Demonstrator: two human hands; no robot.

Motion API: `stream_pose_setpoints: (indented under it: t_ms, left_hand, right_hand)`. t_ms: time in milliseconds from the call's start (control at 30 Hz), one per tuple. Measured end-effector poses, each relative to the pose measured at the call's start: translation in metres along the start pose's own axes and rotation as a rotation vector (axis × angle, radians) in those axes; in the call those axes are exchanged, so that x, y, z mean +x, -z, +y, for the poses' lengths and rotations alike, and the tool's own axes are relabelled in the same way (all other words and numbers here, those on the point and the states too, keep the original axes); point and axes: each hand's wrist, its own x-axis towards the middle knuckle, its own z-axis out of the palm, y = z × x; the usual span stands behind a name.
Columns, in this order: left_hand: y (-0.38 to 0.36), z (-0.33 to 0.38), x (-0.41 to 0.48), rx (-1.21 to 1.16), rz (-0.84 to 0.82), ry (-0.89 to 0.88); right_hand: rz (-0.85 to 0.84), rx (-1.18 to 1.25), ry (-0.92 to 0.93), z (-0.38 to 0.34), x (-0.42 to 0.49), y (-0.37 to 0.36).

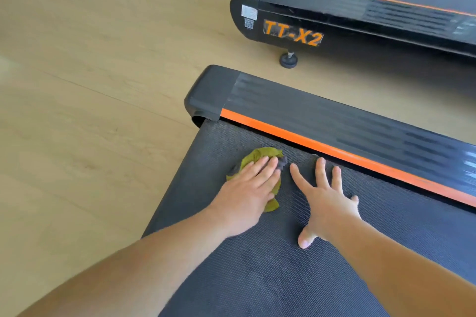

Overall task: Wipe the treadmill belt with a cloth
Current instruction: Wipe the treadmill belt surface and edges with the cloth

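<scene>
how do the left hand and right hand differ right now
The left hand presses down on the crumpled olive-green cloth; the right hand lies bare on the black textured treadmill belt. The left hand's fingers lie close together; the right hand's are spread wide, thumb out. The right hand sits nearer the orange side strip than the left hand. Both are flat, palm down, on the same belt.
</scene>
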Motion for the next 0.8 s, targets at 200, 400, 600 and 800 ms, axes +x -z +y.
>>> stream_pose_setpoints:
  t_ms: [200, 400, 600, 800]
  left_hand:
    - [0.012, -0.037, 0.019, 0.026, 0.152, 0.49]
    - [-0.006, 0.026, 0.019, 0.003, 0.076, 0.066]
    - [0.01, -0.05, -0.009, -0.043, 0.115, 0.459]
    - [0.002, -0.035, -0.01, -0.006, 0.064, 0.482]
  right_hand:
    - [0.001, 0.015, 0.011, 0.002, 0.002, -0.001]
    - [0.034, 0.032, 0.038, 0.006, -0.001, -0.004]
    - [0.03, 0.026, 0.028, 0.004, -0.005, -0.002]
    - [0.043, 0.017, 0.043, 0.001, -0.005, 0.0]
